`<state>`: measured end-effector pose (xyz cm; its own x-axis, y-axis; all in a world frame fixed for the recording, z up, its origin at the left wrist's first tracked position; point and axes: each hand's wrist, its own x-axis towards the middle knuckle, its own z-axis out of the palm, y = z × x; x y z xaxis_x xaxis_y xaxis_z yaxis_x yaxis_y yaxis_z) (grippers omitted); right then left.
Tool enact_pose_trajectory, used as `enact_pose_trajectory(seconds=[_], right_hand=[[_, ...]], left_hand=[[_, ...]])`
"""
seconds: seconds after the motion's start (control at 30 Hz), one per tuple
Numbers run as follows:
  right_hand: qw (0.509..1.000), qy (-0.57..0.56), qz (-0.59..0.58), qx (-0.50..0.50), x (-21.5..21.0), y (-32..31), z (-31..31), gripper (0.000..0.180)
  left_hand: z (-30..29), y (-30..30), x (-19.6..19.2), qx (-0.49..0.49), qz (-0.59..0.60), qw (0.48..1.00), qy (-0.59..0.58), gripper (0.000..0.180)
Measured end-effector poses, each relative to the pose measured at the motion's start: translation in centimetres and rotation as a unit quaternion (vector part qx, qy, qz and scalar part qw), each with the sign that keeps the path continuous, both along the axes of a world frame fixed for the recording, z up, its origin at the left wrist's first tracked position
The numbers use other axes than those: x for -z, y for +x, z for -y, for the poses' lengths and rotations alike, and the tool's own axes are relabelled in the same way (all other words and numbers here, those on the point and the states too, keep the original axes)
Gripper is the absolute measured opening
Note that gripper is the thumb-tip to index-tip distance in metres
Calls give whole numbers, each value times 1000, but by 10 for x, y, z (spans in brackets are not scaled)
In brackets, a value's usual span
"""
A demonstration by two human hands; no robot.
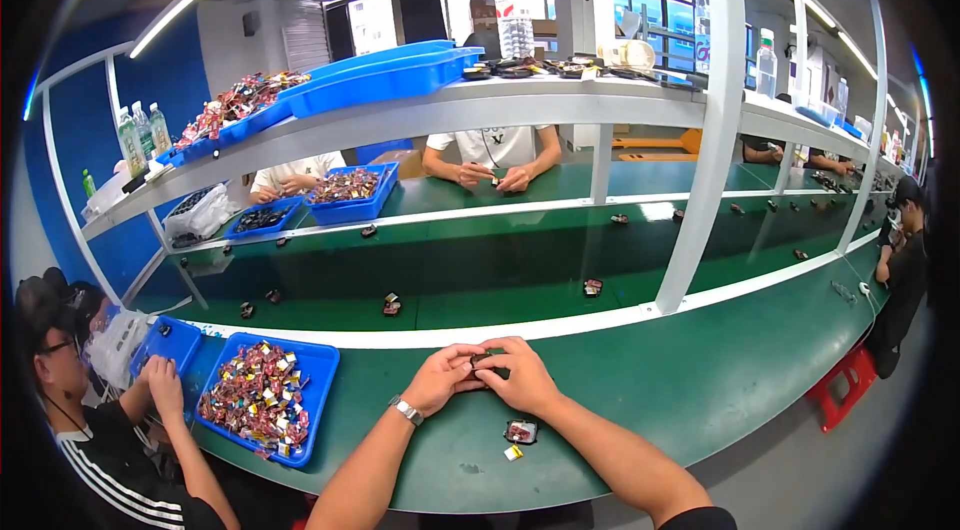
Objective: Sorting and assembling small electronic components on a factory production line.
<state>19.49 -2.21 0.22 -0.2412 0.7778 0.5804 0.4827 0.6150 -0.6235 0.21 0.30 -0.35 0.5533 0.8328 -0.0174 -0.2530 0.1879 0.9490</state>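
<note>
Both of my hands meet over the green tabletop (640, 400), fingers pinched together around a small black part (476, 362). My left hand (437, 380), with a metal watch on its wrist, steadies the part from the left. From the right, the fingertips of my right hand (522, 377) press on it; the fingers cover much of it. Just below my hands lies an open dark casing (520, 432) with a red and silver inside. A small yellow and white piece (513, 453) rests beside that casing, nearer to me.
Left of my arms stands a blue tray (330, 370) heaped with small red, white and yellow parts. A co-worker (90, 420) sits beyond it. Small assemblies (391, 304) lie along the dark green belt (480, 280) ahead. A white post (700, 180) and shelf (400, 130) rise above.
</note>
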Motion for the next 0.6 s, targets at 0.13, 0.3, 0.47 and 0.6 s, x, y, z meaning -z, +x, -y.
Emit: enact_pose_trajectory(seconds=[0.13, 0.3, 0.47, 0.6], right_hand=[[1000, -3, -11, 6, 3, -1, -1, 13], [1000, -14, -14, 7, 6, -3, -2, 14], [1000, -17, -13, 1, 7, -2, -2, 14], [1000, 4, -13, -10, 2, -7, 0, 16]], left_hand=[[1, 0, -2, -3, -2, 1000, 3, 28], [1, 0, -2, -13, -7, 1000, 2, 27], [1, 1, -2, -17, 2, 1000, 0, 26], [2, 1, 4, -44, -14, 999, 11, 25]])
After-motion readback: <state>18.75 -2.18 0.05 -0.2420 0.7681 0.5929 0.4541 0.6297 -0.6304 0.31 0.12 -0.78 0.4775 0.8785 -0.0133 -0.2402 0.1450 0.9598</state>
